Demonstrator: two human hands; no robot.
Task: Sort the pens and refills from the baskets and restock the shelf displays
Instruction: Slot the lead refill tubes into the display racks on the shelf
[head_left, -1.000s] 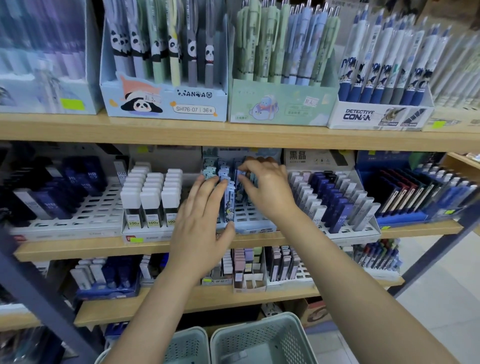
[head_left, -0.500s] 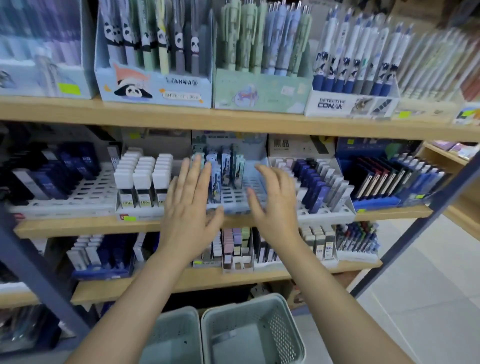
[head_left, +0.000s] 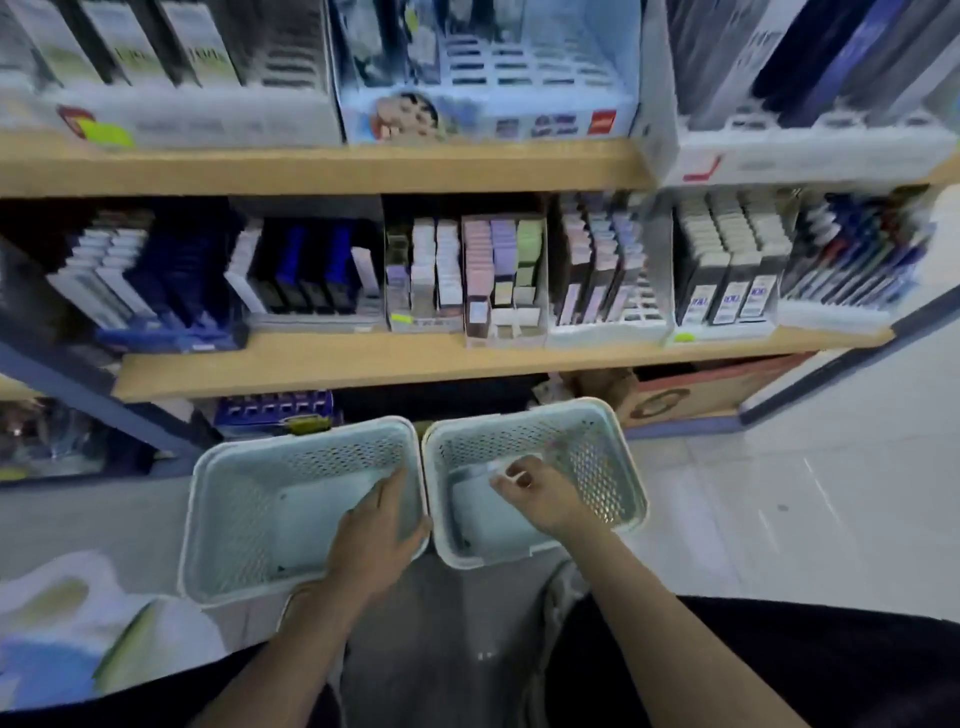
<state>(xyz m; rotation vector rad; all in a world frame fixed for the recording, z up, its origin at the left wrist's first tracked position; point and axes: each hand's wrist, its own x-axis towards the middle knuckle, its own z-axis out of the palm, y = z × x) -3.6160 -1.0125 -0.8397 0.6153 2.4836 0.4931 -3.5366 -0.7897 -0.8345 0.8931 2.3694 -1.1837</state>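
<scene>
Refill (head_left: 498, 466) between right fingers (head_left: 511, 480)

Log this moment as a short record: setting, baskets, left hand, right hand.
setting: shelf of boxed refills above two pale baskets on the floor
left basket: left hand reaches inside, fingers straight, holding nothing visible
right basket: right hand inside, fingers curled; whether it holds anything is too blurred to tell
contents: no items clearly visible in either

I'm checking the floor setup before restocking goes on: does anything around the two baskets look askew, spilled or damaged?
Nothing stands out. The two pale green perforated plastic baskets sit upright side by side, the left hand in one, the right hand in the other. The picture is too blurred for fine damage.
</scene>
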